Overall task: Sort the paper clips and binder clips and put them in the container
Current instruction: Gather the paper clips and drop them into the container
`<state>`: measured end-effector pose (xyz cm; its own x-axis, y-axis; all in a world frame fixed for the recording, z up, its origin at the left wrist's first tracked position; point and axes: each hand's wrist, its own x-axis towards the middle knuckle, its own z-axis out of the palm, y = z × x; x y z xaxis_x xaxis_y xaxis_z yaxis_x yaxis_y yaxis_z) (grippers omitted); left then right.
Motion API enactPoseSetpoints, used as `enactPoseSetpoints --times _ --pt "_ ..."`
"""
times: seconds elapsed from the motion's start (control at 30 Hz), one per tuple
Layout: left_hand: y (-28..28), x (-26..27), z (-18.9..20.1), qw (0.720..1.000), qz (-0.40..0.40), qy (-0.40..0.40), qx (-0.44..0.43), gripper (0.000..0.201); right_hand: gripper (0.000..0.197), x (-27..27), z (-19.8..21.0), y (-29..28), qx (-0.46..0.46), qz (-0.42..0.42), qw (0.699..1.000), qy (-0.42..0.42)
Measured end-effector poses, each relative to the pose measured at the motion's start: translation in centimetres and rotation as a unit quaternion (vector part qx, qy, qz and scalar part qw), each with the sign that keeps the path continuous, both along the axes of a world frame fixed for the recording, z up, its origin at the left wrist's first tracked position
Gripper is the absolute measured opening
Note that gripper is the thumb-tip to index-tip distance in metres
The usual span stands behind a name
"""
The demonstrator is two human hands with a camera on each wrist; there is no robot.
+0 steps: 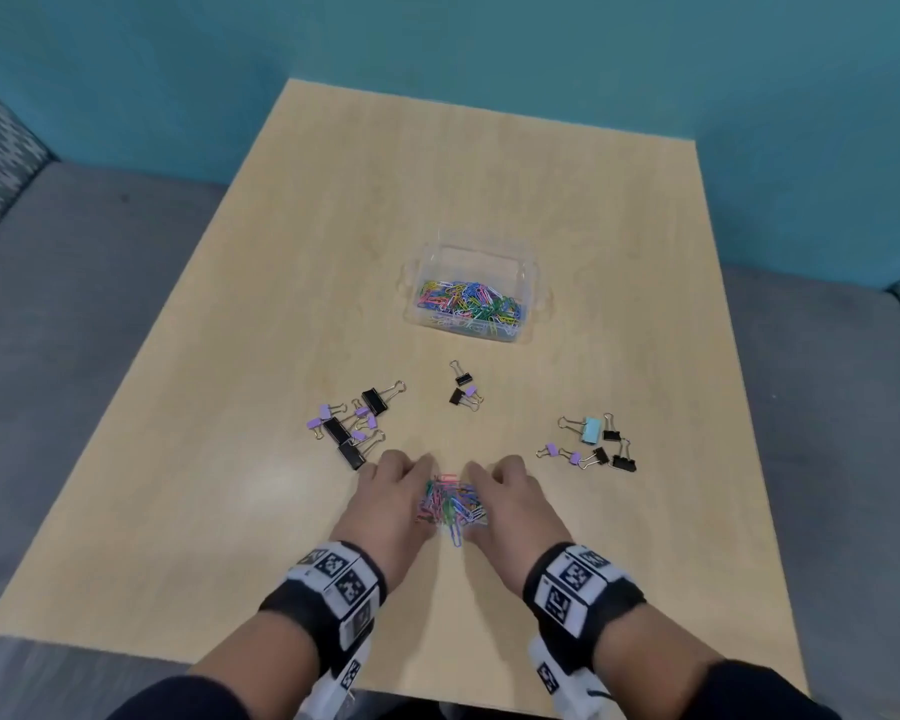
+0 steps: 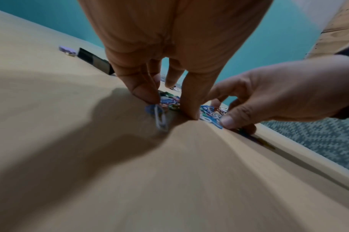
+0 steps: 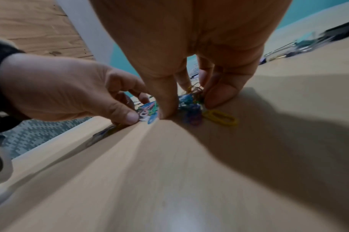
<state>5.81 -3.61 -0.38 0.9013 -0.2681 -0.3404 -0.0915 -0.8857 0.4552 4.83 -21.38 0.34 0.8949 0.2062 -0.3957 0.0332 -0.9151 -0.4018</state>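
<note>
A heap of coloured paper clips (image 1: 450, 504) lies on the table near its front edge. My left hand (image 1: 393, 488) and right hand (image 1: 507, 488) cup it from either side, fingers curled down round the heap with their tips on the wood. The left wrist view has my left hand (image 2: 169, 106) bearing on the clips (image 2: 169, 100), a pale clip (image 2: 160, 119) sticking out. In the right wrist view my right hand (image 3: 185, 103) hems in the clips (image 3: 191, 108), and a yellow clip (image 3: 219, 117) lies just outside. The clear container (image 1: 533, 283) further back holds many paper clips.
Binder clips lie in three loose groups: black and purple ones at the left (image 1: 352, 423), a few in the middle (image 1: 463, 389), and a light blue, black and purple group at the right (image 1: 596, 441). The wooden table (image 1: 281, 252) stands against a teal wall.
</note>
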Motion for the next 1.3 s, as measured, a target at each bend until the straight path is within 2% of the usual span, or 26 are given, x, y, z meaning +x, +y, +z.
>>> enactPoseSetpoints --times 0.07,0.17,0.43,0.57,0.67,0.73,1.03,1.17,1.3 --pt "-0.9 0.6 -0.1 1.000 -0.009 -0.006 0.004 0.055 0.037 0.9 -0.3 0.8 0.003 0.004 1.000 -0.013" --pt "-1.6 1.0 -0.4 1.000 -0.008 -0.021 0.004 0.026 0.024 1.6 -0.7 1.1 0.006 0.011 1.000 -0.022" --pt "-1.3 1.3 -1.1 0.996 -0.018 -0.083 -0.002 0.008 0.022 2.2 0.2 0.3 -0.029 0.056 0.998 -0.010" --pt "-1.2 1.7 -0.7 0.997 -0.020 -0.076 0.003 0.010 0.024 2.5 0.4 -0.2 -0.041 0.046 0.998 -0.004" --pt "-0.9 1.9 0.0 0.998 -0.022 -0.060 -0.008 0.013 0.010 2.7 0.3 -0.7 -0.013 0.004 1.000 -0.002" --pt "-0.7 1.9 0.4 0.999 -0.012 -0.050 -0.017 0.015 0.010 2.9 0.5 -1.0 0.010 -0.009 1.000 0.003" --pt "0.2 2.1 1.9 0.991 0.097 0.003 -0.093 0.017 0.010 3.8 1.5 -2.5 0.088 -0.023 0.996 0.007" --pt "0.5 3.0 2.8 0.976 0.147 0.038 -0.156 0.009 0.010 4.8 2.4 -2.9 0.135 -0.047 0.990 0.015" --pt "0.2 5.5 4.5 0.906 0.254 0.121 -0.316 0.010 0.010 7.8 4.0 -3.2 0.222 -0.142 0.964 0.036"
